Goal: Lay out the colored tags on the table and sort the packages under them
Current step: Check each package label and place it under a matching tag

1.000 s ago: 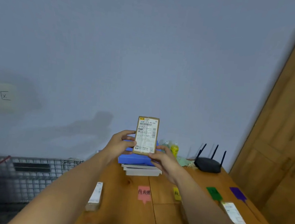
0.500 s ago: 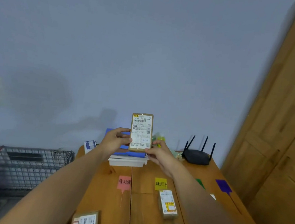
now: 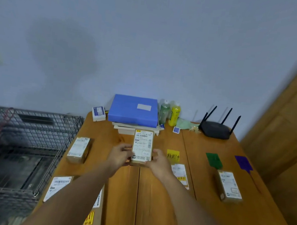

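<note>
Brown cardboard package (image 3: 142,147), label up, over the middle of the wooden counter (image 3: 153,196). Left hand (image 3: 119,157) and right hand (image 3: 160,162) grip its long edges, fingers (image 3: 125,147) curled round it. Yellow tag (image 3: 173,154) lies just right of it. Green tag (image 3: 213,160) and purple tag (image 3: 243,163) lie farther right. A labelled package (image 3: 229,186) lies below the green tag.

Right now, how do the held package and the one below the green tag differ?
The held package is gripped by left hand and right hand; the green-tag package lies on the table. The held package points straight ahead; the green-tag package slants. Both: brown, white labels.
</note>
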`<state>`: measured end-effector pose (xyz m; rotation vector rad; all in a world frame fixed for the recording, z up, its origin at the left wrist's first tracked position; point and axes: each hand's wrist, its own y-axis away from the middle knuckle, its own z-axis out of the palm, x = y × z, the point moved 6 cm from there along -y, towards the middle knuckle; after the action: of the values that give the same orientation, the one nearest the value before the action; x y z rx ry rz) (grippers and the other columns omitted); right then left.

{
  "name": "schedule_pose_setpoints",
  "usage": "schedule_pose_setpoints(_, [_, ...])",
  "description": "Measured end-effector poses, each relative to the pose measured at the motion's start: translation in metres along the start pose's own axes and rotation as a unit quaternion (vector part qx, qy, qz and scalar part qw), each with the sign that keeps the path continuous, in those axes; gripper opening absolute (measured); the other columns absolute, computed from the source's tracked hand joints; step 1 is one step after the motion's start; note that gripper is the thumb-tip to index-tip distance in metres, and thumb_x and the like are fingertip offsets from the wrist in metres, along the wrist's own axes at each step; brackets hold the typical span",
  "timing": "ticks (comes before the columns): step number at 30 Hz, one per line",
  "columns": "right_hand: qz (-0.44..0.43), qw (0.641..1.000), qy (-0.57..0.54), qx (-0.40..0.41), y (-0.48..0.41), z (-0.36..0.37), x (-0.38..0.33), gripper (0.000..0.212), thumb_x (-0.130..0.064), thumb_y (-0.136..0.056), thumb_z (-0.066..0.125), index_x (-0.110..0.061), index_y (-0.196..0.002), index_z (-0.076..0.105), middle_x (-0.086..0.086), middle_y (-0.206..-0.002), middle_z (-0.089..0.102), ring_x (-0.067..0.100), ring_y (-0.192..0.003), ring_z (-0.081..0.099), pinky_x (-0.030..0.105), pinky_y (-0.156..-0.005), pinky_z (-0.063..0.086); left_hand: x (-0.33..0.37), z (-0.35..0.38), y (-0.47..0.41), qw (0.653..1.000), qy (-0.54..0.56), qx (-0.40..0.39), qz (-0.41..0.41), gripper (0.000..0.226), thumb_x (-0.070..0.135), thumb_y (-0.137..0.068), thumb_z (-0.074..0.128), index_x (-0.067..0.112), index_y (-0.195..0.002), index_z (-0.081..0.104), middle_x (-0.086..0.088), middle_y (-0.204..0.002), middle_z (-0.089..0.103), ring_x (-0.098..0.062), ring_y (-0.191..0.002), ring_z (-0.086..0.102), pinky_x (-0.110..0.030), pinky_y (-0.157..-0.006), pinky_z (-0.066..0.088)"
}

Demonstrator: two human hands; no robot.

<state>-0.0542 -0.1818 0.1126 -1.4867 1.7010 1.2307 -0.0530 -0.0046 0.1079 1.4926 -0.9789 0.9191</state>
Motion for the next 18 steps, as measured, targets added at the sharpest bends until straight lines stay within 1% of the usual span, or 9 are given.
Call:
schedule_pose_setpoints(2, [0.018, 1.000, 0.007, -0.016, -0.009, 0.018, 0.027, 0.054, -0.014, -0.086, 0.075, -0.018, -0.134, 0.049, 0.001, -0.124, 0.067, 0.011, -0.098, 0.062, 0.020, -0.073, 0.047, -0.038, 0.002, -0.014, 0.999, -0.001, 0.007, -0.040, 0.032, 0.003, -0.093, 0.063, 0.013, -0.124, 0.061, -0.008, -0.112, 0.073, -0.024, -0.100, 0.071, -0.031, -0.073, 0.057])
schedule_pose_setpoints(4, [0.037, 0.999, 0.005, -0.037, -0.017, 0.036, 0.053, 0.049, -0.013, -0.087, 0.073, -0.019, -0.131, 0.052, -0.004, -0.119, 0.066, 0.007, -0.092, 0.060, 0.015, -0.067, 0.043, -0.076, 0.006, -0.025, 0.997, -0.002, 0.012, -0.080, 0.033, 0.003, -0.093, 0.063, 0.010, -0.125, 0.057, -0.010, -0.112, 0.071, -0.025, -0.097, 0.070, -0.032, -0.072, 0.057])
schedule_pose_setpoints(5, [0.047, 0.998, 0.005, -0.049, -0.020, 0.045, 0.065, 0.047, -0.014, -0.087, 0.072, -0.020, -0.130, 0.052, -0.006, -0.116, 0.065, 0.006, -0.091, 0.059, 0.015, -0.067, 0.042, -0.091, 0.008, -0.028, 0.996, -0.002, 0.010, -0.094, 0.032, 0.004, -0.094, 0.062, 0.010, -0.124, 0.055, -0.010, -0.112, 0.070, -0.023, -0.095, 0.069, -0.030, -0.069, 0.057])
schedule_pose_setpoints(7, [0.062, 0.996, 0.007, -0.070, -0.027, 0.063, 0.087, 0.048, -0.016, -0.087, 0.073, -0.022, -0.129, 0.053, -0.007, -0.122, 0.065, 0.008, -0.097, 0.060, 0.018, -0.072, 0.045, -0.119, 0.012, -0.036, 0.993, -0.009, 0.003, -0.114, 0.030, 0.004, -0.095, 0.062, 0.011, -0.123, 0.053, -0.007, -0.110, 0.069, -0.019, -0.092, 0.069, -0.026, -0.063, 0.057])
schedule_pose_setpoints(8, [0.070, 0.994, 0.010, -0.079, -0.031, 0.071, 0.098, 0.048, -0.016, -0.087, 0.072, -0.023, -0.130, 0.053, -0.004, -0.126, 0.066, 0.009, -0.100, 0.061, 0.020, -0.076, 0.048, -0.129, 0.013, -0.038, 0.992, -0.015, 0.003, -0.124, 0.030, 0.005, -0.095, 0.061, 0.012, -0.123, 0.052, -0.005, -0.108, 0.069, -0.018, -0.091, 0.069, -0.026, -0.063, 0.057])
schedule_pose_setpoints(9, [0.078, 0.993, 0.012, -0.086, -0.033, 0.078, 0.108, 0.048, -0.015, -0.087, 0.072, -0.024, -0.130, 0.053, -0.003, -0.128, 0.066, 0.008, -0.100, 0.061, 0.020, -0.076, 0.049, -0.139, 0.013, -0.042, 0.991, -0.022, 0.005, -0.132, 0.031, 0.005, -0.095, 0.061, 0.013, -0.123, 0.052, -0.003, -0.107, 0.069, -0.018, -0.092, 0.070, -0.029, -0.067, 0.059])
schedule_pose_setpoints(12, [0.104, 0.990, 0.012, -0.096, -0.037, 0.092, 0.130, 0.042, -0.008, -0.089, 0.065, -0.022, -0.127, 0.054, -0.002, -0.125, 0.067, 0.006, -0.093, 0.061, 0.013, -0.067, 0.044, -0.164, 0.010, -0.048, 0.986, -0.050, 0.013, -0.156, 0.035, 0.009, -0.092, 0.061, 0.016, -0.125, 0.052, -0.004, -0.112, 0.069, -0.021, -0.098, 0.069, -0.042, -0.087, 0.060])
schedule_pose_setpoints(15, [0.118, 0.987, 0.007, -0.106, -0.039, 0.102, 0.144, 0.043, -0.006, -0.090, 0.061, -0.019, -0.130, 0.054, -0.002, -0.126, 0.066, 0.011, -0.102, 0.061, 0.012, -0.067, 0.042, -0.180, 0.009, -0.052, 0.985, -0.049, 0.014, -0.167, 0.038, 0.010, -0.093, 0.059, 0.015, -0.130, 0.050, -0.004, -0.115, 0.068, -0.023, -0.102, 0.068, -0.045, -0.093, 0.057])
schedule_pose_setpoints(18, [0.138, 0.982, -0.002, -0.129, -0.039, 0.110, 0.153, 0.049, -0.010, -0.090, 0.065, -0.019, -0.136, 0.050, -0.002, -0.131, 0.064, 0.011, -0.108, 0.060, 0.012, -0.070, 0.041, -0.184, 0.011, -0.047, 0.984, -0.054, 0.008, -0.172, 0.030, 0.009, -0.096, 0.057, 0.018, -0.123, 0.047, -0.002, -0.114, 0.066, -0.024, -0.106, 0.067, -0.046, -0.096, 0.056])
